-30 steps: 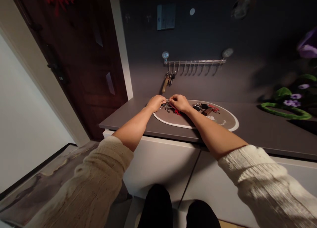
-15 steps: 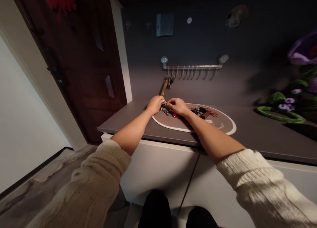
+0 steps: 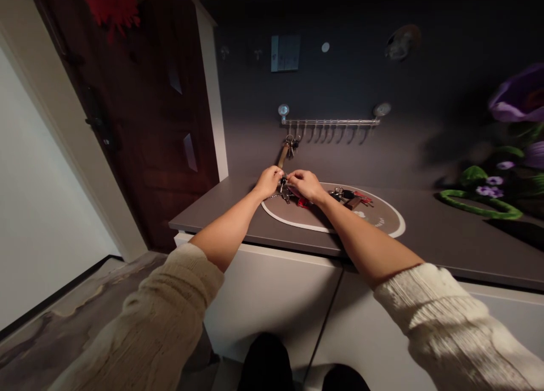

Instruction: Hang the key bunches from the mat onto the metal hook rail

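While both forearms reach forward over the grey counter (image 3: 425, 243), the person's two hands meet at a small bunch of keys (image 3: 283, 183) above the left end of an oval brown mat (image 3: 317, 220) with a white border. The left hand (image 3: 268, 182) is curled in, its fingertips drawn together on the bunch, and a black-headed key shows just beyond them. The right hand (image 3: 306, 185) has thumb and fingers brought narrowly together right beside the same keys; whether anything is pinched between them is too small to tell. Below the hands, more metal pieces lie on the mat, with a red tag (image 3: 302, 202) under the right hand.

Farther right on the mat rests another cluster of keys (image 3: 335, 195), with black fobs, a brown block (image 3: 352, 203) and something red beside it. On the dark wall behind, a clear hook rail (image 3: 331, 122) runs between two round mounts; from its left end hangs a set of keys (image 3: 290, 146) with a long tan fob (image 3: 283, 155). Purple flowers (image 3: 514, 102) and a green ring (image 3: 476, 211) stand at the counter's right, and a dark red door (image 3: 161, 158) is at the left.
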`<state>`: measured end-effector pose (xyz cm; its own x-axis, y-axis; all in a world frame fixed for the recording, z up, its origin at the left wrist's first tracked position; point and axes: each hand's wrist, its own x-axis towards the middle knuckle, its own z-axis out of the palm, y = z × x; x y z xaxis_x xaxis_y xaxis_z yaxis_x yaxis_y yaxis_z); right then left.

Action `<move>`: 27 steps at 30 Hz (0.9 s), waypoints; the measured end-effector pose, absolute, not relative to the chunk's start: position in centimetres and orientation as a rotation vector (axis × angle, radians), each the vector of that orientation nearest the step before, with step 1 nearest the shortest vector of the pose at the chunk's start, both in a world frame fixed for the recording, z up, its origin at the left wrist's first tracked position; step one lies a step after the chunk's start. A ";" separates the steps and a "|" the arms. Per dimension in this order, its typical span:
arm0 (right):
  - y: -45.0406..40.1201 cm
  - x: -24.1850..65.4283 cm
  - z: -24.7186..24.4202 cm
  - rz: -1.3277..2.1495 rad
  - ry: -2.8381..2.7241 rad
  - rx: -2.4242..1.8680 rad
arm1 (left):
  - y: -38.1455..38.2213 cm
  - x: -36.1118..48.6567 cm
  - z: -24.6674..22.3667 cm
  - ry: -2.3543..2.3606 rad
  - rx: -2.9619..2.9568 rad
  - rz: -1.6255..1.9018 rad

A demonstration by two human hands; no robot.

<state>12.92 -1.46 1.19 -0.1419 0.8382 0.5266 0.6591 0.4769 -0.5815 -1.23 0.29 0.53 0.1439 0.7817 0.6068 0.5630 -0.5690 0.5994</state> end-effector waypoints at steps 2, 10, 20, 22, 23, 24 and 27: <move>-1.1 13.0 1.0 0.292 -1.845 -1.240 | 0.2 -1.2 0.6 1.303 2.183 1.407; -0.4 13.4 0.6 0.407 -1.780 -1.177 | 0.6 -1.0 0.4 1.246 2.220 1.449; -0.3 13.7 0.3 0.332 -1.802 -1.121 | 0.7 -1.0 0.2 1.202 2.328 1.482; -0.4 13.8 0.3 0.295 -1.818 -1.091 | 0.5 -0.9 0.2 1.204 2.339 1.495; -0.4 13.9 0.4 0.281 -1.827 -1.071 | 0.4 -0.9 0.2 1.210 2.337 1.501; -0.5 14.0 0.4 0.269 -1.834 -1.052 | 0.4 -0.9 0.2 1.220 2.334 1.505; -0.7 14.1 0.6 0.256 -1.835 -1.024 | 0.4 -0.9 0.1 1.255 2.323 1.511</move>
<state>14.13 -0.65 0.59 -0.1639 0.7404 0.6519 0.5336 0.6223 -0.5727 -0.88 0.42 0.15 0.1683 0.6780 0.7155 0.5789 -0.6555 0.4850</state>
